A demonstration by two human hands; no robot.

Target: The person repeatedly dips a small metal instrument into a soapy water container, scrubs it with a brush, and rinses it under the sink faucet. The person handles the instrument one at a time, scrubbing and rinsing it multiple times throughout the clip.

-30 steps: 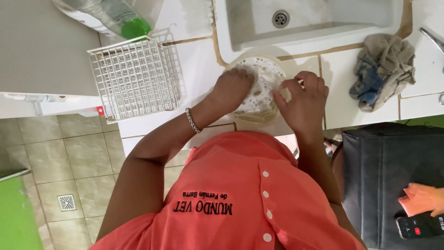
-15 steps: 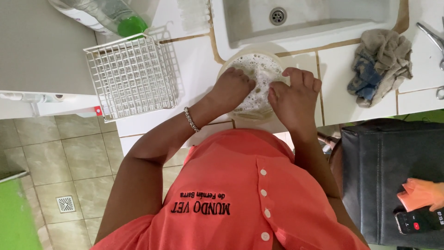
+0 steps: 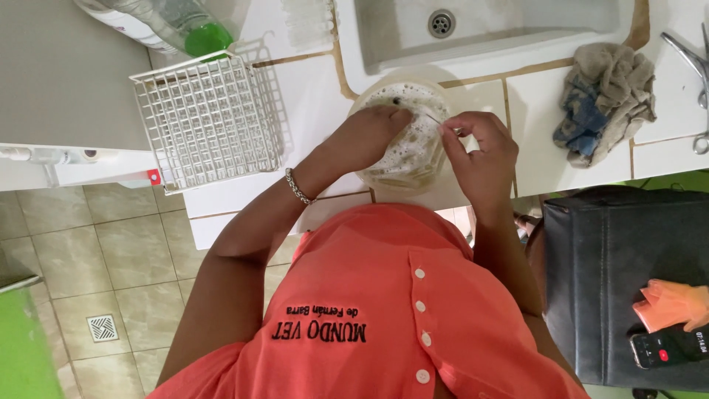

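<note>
A round pale bowl [image 3: 384, 174] of foamy water stands on the white tiled counter, just in front of the sink [image 3: 480, 33]. My left hand [image 3: 365, 137], with a beaded bracelet on the wrist, reaches into the foam with curled fingers. Whether it holds anything is hidden by the foam. My right hand [image 3: 480, 151] is at the bowl's right rim. Its fingertips pinch a small thin item that is too small to identify.
A white wire rack [image 3: 210, 122] sits left of the bowl, with a bottle of green liquid [image 3: 181, 26] behind it. A crumpled rag [image 3: 605, 100] and a tap [image 3: 690, 59] are at the right. A black bag [image 3: 628, 273] bears an orange glove [image 3: 672, 304] and a phone [image 3: 668, 347].
My right hand has come off the bowl's side and now pinches at its rim. My left hand has slid further over the foam. The view has shifted slightly.
</note>
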